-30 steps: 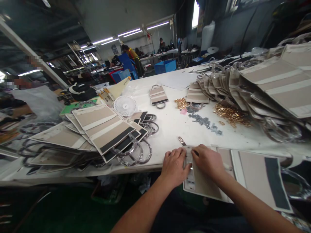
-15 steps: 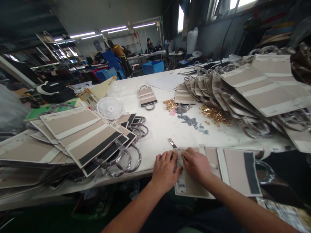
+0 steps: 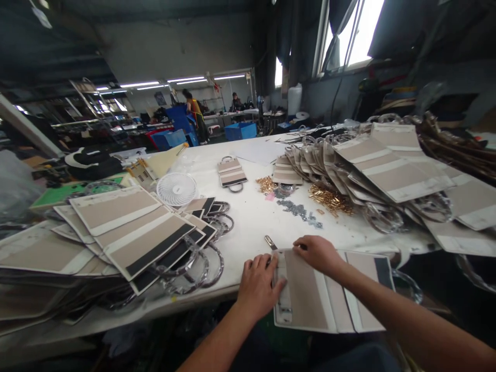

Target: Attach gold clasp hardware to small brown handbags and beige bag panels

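A beige bag panel [image 3: 308, 289] with white bands and a dark strip lies at the table's front edge, its handle wrapped in clear film on the right. My left hand [image 3: 259, 283] rests on its left end, fingers spread over the pale strip. My right hand [image 3: 318, 253] hovers at the panel's upper edge with the fingers pressed together; what they hold, if anything, is hidden. Just above the panel's top left corner lies a small metal piece with a slot [image 3: 270, 242].
Stacked panels [image 3: 129, 219] fill the left side, near a white fan [image 3: 176, 189]. More panels [image 3: 395, 173] are heaped at the right. Gold fittings [image 3: 329, 199] and grey plates [image 3: 298, 211] lie mid-table. Two people are in the background beyond blue bins [image 3: 240, 131].
My right hand has moved away from my left hand, right along the panel's upper edge, uncovering more of the panel. The camera view has tilted up slightly.
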`<state>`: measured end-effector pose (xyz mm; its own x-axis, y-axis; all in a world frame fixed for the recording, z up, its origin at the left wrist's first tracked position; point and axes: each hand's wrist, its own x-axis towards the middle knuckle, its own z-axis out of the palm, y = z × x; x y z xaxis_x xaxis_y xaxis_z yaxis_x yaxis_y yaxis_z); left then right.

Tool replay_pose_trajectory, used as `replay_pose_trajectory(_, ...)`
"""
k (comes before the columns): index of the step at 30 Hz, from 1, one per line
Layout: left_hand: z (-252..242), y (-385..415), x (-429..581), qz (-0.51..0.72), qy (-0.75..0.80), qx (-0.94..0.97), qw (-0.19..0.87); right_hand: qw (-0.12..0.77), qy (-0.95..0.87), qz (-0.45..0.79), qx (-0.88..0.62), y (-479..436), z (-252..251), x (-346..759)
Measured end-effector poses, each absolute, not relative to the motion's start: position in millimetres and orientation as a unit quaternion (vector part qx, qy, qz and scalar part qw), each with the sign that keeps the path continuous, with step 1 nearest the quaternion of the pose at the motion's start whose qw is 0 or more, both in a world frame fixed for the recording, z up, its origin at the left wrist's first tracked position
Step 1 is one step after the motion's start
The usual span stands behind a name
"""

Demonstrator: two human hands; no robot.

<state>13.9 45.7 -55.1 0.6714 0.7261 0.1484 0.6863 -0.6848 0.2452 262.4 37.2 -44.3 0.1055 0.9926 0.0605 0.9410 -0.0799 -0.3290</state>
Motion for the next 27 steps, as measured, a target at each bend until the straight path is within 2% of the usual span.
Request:
replay_pose_trajectory(8,-62,60,14,0.156,0.4,0.892,0.14,0.1,-0.553,0.06,-0.825,100,-52,367)
replay_pose_trajectory(16,-70,74,21,0.2,0.436,0.856,0.192,0.065,-0.551,0.065,-0.83,122,-70,372)
replay_pose_trajectory(27,-74,72,19,0.217,0.442,0.85,0.187,0.058,-0.595,0.025,-0.801,109,-56,365)
